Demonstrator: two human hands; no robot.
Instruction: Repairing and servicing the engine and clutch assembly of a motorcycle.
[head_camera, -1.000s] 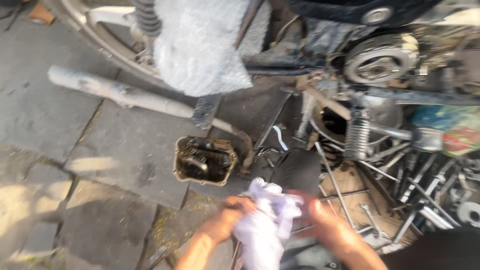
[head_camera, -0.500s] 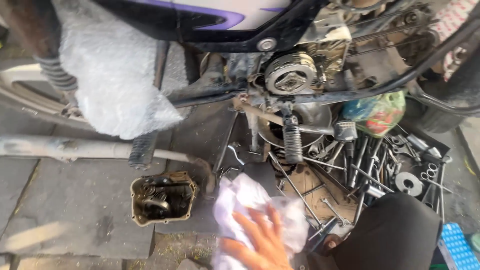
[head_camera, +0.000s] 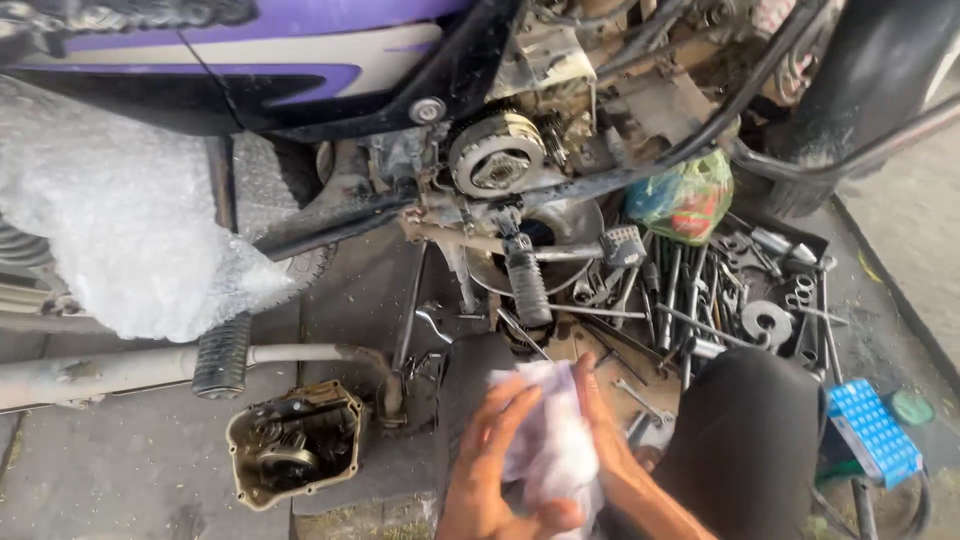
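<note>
While the motorcycle (head_camera: 420, 110) fills the upper part of the head view with its purple and white bodywork and its clutch assembly (head_camera: 495, 160) exposed, a sheet of bubble wrap (head_camera: 120, 250) hangs over its left portion. Below lies a dull exhaust pipe (head_camera: 100, 372), running left to right on the paved ground (head_camera: 130, 470). Right of centre, a tray of wrenches and loose tools (head_camera: 720, 300) sits beneath the engine, with a green plastic bag (head_camera: 685, 195) at its upper edge. A removed engine cover (head_camera: 292, 440), brass-toned and greasy, rests on the pavement left of the hands. At bottom centre, the white rag (head_camera: 555, 440) is pressed between both hands. Left hand (head_camera: 490, 455): grip closed on the rag, fingers spread over its left face. Right hand (head_camera: 605, 440): grip closed along the rag's right side.
</note>
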